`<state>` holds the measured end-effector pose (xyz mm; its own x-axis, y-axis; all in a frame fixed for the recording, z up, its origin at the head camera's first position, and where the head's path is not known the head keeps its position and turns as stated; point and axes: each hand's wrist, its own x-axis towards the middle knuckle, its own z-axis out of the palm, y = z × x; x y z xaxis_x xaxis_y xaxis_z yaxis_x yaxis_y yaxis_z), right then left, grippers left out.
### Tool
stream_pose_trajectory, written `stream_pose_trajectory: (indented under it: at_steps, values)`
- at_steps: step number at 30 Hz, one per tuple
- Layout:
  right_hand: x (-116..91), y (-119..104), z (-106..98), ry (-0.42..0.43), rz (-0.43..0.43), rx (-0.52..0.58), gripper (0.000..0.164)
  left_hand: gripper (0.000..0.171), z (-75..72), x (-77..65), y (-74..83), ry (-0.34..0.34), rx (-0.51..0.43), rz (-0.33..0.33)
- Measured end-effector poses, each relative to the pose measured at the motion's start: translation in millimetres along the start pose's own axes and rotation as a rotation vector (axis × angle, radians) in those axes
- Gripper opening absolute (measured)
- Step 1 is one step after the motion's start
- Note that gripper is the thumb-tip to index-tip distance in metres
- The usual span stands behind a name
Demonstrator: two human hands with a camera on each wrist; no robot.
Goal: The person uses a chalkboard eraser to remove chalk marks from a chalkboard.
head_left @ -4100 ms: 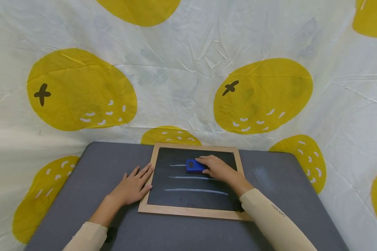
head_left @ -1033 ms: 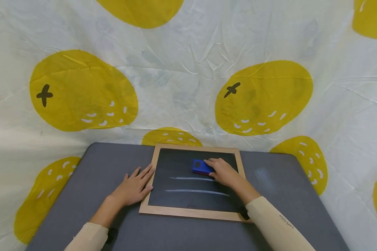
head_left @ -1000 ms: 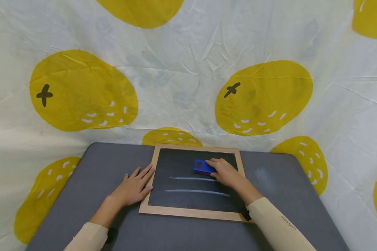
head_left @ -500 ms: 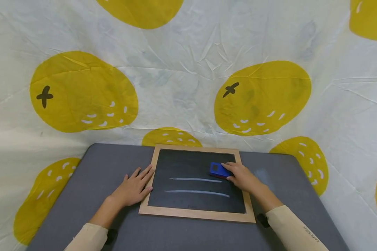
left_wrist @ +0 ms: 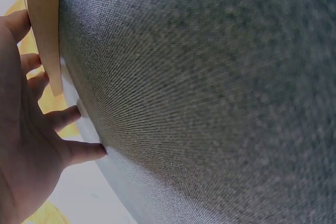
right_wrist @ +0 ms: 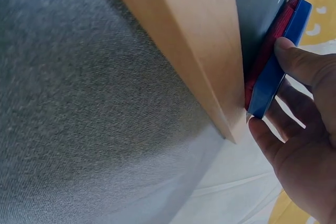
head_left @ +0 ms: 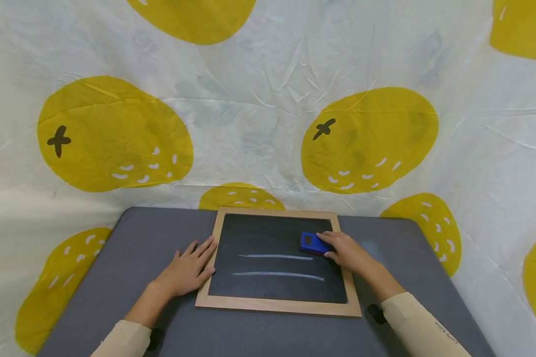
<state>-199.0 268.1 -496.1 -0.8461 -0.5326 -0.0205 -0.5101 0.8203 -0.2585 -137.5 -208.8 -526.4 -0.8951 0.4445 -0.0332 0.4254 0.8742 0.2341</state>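
A small blackboard (head_left: 268, 235) in a light wooden frame lies on the grey table. Two pale chalk lines (head_left: 277, 274) run across its lower half. At the board's upper right, my right hand (head_left: 346, 250) grips a blue eraser (head_left: 310, 242) by its right end. In the right wrist view the eraser's red felt side (right_wrist: 273, 45) faces the board, with the thumb on one edge and fingers on the other. My left hand (head_left: 185, 270) lies with spread fingers against the frame's left side; the left wrist view shows its fingertips (left_wrist: 39, 82) touching the wood and the table.
The grey table (head_left: 268, 334) extends around the board. A faint chalky smudge (head_left: 370, 248) marks it to the right. Behind hangs a white cloth (head_left: 245, 129) printed with yellow fruit shapes, reaching down to the table's back edge.
My right hand has carried the eraser right across the board. The topmost chalk line, partly visible in the oldest frame, is gone. My left hand stays against the frame.
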Motion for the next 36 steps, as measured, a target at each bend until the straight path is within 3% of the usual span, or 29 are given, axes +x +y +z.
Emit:
stream_pose_trajectory:
  at_steps: [10, 16, 29, 36]
  values:
    - [13, -8, -2, -0.023, -0.002, 0.009, 0.057, 0.071, 0.7, -0.3, -1.7, -0.003, -0.005, -0.026]
    - [28, -19, -1, -0.048, -0.003, 0.004, 0.058, 0.07, -6.2, 0.1, 0.0, 0.002, 0.003, -0.035]
    - [69, -65, 1, -0.131, -0.027, 0.016, 0.058, 0.071, -2.1, 4.3, 0.7, -0.005, -0.006, -0.022]
    - [91, -90, 11, -0.134, -0.071, 0.018, 0.058, 0.071, -0.5, 2.8, 1.1, -0.003, -0.012, -0.017]
